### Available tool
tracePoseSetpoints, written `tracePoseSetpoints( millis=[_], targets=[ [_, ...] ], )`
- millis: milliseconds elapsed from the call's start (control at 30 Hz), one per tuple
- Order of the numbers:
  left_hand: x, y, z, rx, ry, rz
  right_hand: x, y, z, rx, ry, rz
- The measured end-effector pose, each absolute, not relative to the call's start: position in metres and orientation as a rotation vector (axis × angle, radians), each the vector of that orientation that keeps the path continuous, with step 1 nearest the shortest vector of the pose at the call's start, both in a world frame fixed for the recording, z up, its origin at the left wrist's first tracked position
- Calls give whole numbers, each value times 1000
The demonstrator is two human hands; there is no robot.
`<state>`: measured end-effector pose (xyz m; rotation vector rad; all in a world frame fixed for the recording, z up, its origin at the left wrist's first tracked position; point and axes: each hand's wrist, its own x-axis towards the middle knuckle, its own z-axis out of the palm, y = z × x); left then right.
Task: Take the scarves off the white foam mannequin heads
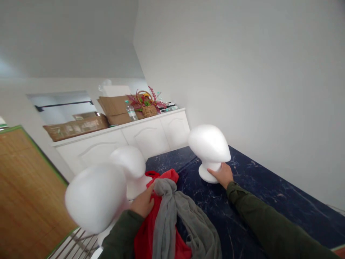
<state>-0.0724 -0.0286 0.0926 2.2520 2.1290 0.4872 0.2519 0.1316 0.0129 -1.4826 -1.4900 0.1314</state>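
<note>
— What are the hands on, from where you stand?

— Only the head view to go by. The right hand is curled round the neck of the far foam head, just above its base, which sits flat on the dark marble table close to the wall. That one is upright and the grip looks closed on it.

— And the left?

— The left hand presses down on the red cloth, fingers bent over it. Whether it is truly pinching the cloth or only resting there, I cannot tell. A grey scarf lies draped over the red, running toward the person.

— There are more heads?

— Two. A middle head stands just beyond the left hand, touching the heap of cloth or nearly so. A near head is at the table's left edge, blurred, over what seems a wire rack.

— How would you handle the far one?

— Keep hold low, at the neck. Foam that light probably tips easily if pushed at the crown, so I would slide or lift it from the base and keep it level. I would also keep the cloths pinned under the other hand so they don't drag.

— Anything behind?

— A white cabinet with cardboard boxes, a bottle and a flower basket. A wooden door stands to the left.
</note>
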Motion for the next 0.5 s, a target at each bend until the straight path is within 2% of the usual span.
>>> tracePoseSetpoints(
  millis=[133, 267, 400, 500],
  targets=[
    [-32, -69, 114, 2293, 2115, 726, 232, 101, 26, -1237, -1535, 299],
    [6, -86, 101, 2358, 2052, 940, 198, 34, 35, -826, -1668, 602],
    [20, -95, 71, 2282, 2144, 792, 179, -20, 37, -532, -1834, 636],
    [4, -116, 47, 2208, 2259, 692, 182, -28, 38, -381, -2044, 601]
  ],
)
